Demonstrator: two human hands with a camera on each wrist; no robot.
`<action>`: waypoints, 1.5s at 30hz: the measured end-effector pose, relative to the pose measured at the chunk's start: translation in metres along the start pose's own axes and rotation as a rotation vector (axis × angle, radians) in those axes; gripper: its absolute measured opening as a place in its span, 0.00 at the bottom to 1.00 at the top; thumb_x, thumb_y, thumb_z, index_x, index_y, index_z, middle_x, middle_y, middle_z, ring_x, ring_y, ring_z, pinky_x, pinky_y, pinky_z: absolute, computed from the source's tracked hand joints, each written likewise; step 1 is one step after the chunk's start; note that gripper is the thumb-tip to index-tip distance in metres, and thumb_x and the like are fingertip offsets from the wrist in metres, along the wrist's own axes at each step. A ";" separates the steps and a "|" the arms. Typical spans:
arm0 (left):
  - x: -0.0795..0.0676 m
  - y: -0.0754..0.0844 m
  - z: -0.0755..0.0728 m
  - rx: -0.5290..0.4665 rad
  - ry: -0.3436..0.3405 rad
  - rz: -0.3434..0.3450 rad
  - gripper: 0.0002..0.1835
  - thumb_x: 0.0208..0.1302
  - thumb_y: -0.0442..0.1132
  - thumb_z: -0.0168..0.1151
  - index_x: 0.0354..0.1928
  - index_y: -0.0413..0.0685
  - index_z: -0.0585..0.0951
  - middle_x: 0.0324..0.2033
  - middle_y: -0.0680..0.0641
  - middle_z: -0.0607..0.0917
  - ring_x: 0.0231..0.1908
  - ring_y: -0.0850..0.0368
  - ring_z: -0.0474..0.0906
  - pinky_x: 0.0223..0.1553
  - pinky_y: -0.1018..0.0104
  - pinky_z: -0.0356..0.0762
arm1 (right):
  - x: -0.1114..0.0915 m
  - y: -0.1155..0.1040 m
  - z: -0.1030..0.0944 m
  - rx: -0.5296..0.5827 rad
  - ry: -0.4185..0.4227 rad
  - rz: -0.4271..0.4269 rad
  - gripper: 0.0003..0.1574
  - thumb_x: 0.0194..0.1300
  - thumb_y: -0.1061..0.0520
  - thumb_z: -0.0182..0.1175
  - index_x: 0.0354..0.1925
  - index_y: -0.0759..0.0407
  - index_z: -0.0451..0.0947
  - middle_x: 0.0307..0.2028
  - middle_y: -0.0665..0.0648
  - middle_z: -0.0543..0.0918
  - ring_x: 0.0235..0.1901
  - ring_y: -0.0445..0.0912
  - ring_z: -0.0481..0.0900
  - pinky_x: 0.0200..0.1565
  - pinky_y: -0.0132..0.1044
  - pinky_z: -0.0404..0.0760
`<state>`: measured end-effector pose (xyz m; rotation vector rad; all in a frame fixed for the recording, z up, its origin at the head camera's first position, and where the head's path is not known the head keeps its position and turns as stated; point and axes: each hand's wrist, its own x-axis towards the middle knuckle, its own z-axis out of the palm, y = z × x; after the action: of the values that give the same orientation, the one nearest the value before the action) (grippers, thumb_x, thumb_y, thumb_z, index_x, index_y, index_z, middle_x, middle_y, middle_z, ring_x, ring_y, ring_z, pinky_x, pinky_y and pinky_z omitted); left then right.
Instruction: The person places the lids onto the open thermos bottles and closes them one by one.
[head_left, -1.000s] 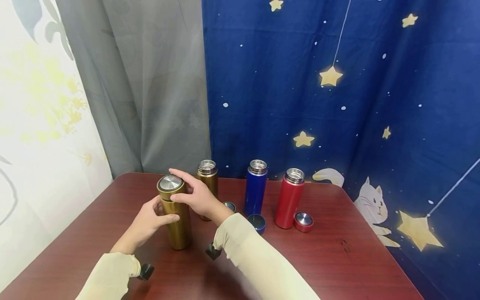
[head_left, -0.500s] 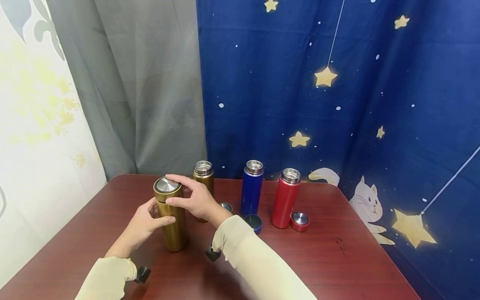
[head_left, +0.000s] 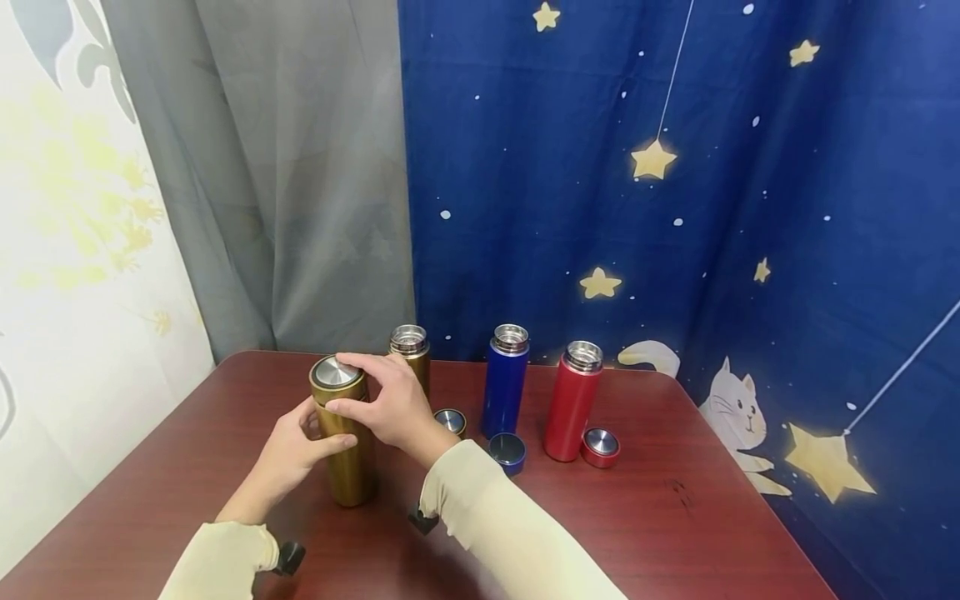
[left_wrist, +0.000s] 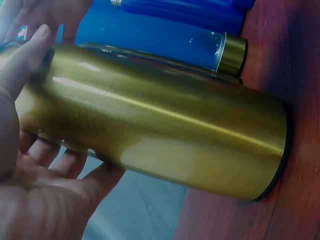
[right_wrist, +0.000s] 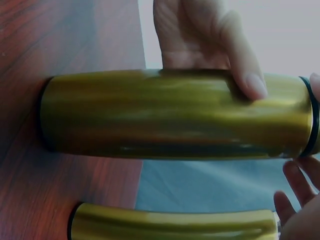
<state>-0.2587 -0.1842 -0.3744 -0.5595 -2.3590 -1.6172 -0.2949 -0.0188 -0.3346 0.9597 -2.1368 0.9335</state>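
A gold thermos (head_left: 352, 467) stands upright at the left of the table. My left hand (head_left: 288, 450) grips its body, thumb across the near side and fingers round the far side. In the left wrist view, the gold body (left_wrist: 165, 120) lies between that thumb and the fingers. My right hand (head_left: 397, 404) holds the steel-topped gold lid (head_left: 335, 372) on the thermos, index finger at its top edge and thumb against its near side. A dark seam (right_wrist: 314, 117) under the lid shows in the right wrist view.
Behind stand an uncapped gold thermos (head_left: 416, 362), an uncapped blue one (head_left: 504, 387) and an uncapped red one (head_left: 572, 412). Near their bases lie a gold lid (head_left: 450, 421), a blue lid (head_left: 507, 452) and a red lid (head_left: 601, 447). Curtains hang beyond the red-brown table (head_left: 660, 533).
My right fingers have turned slightly on the lid, and more of the loose gold lid shows past my right wrist. My left hand keeps its grip. The head view has shifted a little.
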 end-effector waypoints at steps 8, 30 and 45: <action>-0.003 0.002 0.005 0.042 0.073 0.024 0.34 0.44 0.43 0.68 0.56 0.50 0.66 0.45 0.48 0.76 0.40 0.56 0.75 0.36 0.67 0.73 | -0.001 -0.006 0.007 -0.134 0.118 -0.003 0.37 0.38 0.33 0.64 0.49 0.41 0.72 0.42 0.38 0.77 0.38 0.35 0.64 0.44 0.28 0.61; 0.010 -0.036 -0.005 -0.052 -0.096 0.055 0.33 0.45 0.39 0.67 0.55 0.50 0.65 0.46 0.46 0.75 0.41 0.54 0.75 0.37 0.64 0.74 | 0.007 0.004 -0.008 0.239 -0.258 0.042 0.38 0.47 0.44 0.64 0.58 0.40 0.63 0.51 0.38 0.69 0.48 0.34 0.63 0.48 0.29 0.65; 0.007 -0.032 -0.001 -0.056 -0.056 0.032 0.34 0.44 0.40 0.68 0.56 0.53 0.66 0.45 0.47 0.75 0.40 0.54 0.75 0.36 0.64 0.74 | 0.007 0.001 -0.007 0.077 -0.143 0.115 0.40 0.38 0.33 0.63 0.53 0.34 0.68 0.33 0.38 0.74 0.33 0.38 0.65 0.28 0.25 0.66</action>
<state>-0.2789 -0.1942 -0.3977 -0.6580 -2.3382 -1.6791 -0.2978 -0.0152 -0.3260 0.9757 -2.3110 1.0380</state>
